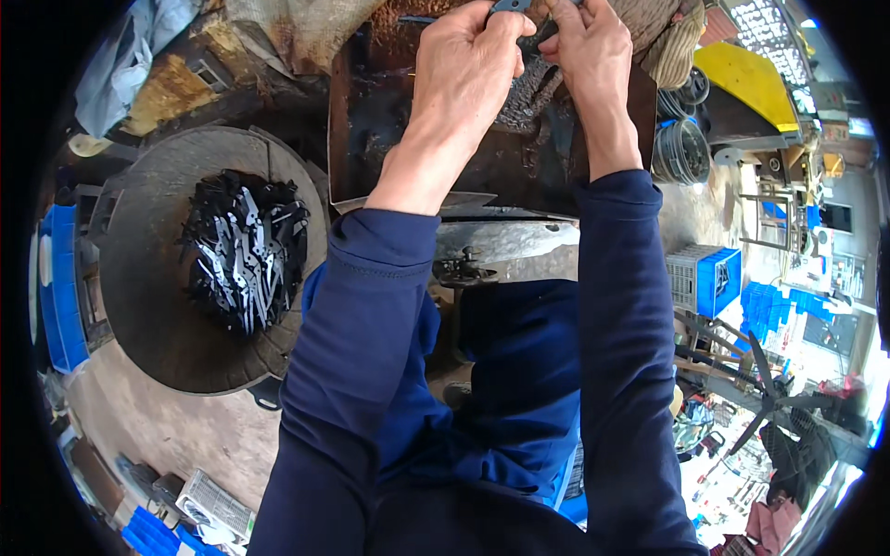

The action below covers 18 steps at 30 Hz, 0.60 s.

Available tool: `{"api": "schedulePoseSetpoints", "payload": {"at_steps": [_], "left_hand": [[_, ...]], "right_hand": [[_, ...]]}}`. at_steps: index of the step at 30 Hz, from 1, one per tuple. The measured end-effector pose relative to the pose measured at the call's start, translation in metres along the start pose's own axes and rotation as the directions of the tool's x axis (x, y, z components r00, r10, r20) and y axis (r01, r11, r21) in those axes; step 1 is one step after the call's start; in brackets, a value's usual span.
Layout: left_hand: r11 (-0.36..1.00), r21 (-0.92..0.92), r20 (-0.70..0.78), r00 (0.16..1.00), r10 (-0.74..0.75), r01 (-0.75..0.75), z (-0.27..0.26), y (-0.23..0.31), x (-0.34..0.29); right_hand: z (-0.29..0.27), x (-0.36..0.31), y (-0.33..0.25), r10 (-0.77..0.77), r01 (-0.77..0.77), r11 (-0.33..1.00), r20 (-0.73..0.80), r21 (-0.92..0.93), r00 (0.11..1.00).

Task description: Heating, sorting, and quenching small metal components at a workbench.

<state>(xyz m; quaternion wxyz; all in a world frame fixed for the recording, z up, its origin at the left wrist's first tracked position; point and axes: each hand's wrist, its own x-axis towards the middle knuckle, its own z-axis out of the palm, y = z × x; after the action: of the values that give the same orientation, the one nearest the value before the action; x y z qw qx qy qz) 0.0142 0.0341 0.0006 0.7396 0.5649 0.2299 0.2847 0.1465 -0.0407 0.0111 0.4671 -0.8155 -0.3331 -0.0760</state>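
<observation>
Both my hands reach forward to the top of the picture, sleeves dark blue. My left hand (468, 60) and my right hand (589, 46) pinch a small flat grey metal piece (512, 6) between their fingers, mostly cut off by the frame's upper edge. Under the hands lies a dark, rusty metal tray (371, 130) with a rough dark disc (528, 93) in it. At my left stands a wide round metal basin (148, 306) that holds a heap of similar flat metal blanks (246, 250).
A blue crate (718, 278) and stacked blue bins (769, 306) stand at the right, with coiled rings (681, 148) and a yellow panel (751, 79) behind. A blue bin (63, 287) stands at the far left. A fan (765, 389) sits at lower right.
</observation>
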Motion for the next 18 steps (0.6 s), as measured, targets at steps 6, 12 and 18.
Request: {"api": "schedulePoseSetpoints", "payload": {"at_steps": [6, 12, 18], "left_hand": [[0.996, 0.081, 0.009, 1.0, -0.029, 0.028, 0.0, 0.014, -0.007], [0.997, 0.069, 0.059, 0.998, 0.031, -0.035, -0.005, 0.011, -0.009], [0.995, 0.058, 0.018, 0.997, 0.076, -0.077, 0.0, 0.006, -0.005]], "right_hand": [[0.003, 0.0, 0.003, -0.031, 0.031, 0.999, -0.003, 0.033, 1.0], [0.002, 0.0, 0.002, -0.008, 0.008, 1.0, 0.008, 0.025, 1.0], [0.003, 0.0, 0.0, 0.012, -0.013, 0.998, 0.027, 0.067, 1.0]]}}
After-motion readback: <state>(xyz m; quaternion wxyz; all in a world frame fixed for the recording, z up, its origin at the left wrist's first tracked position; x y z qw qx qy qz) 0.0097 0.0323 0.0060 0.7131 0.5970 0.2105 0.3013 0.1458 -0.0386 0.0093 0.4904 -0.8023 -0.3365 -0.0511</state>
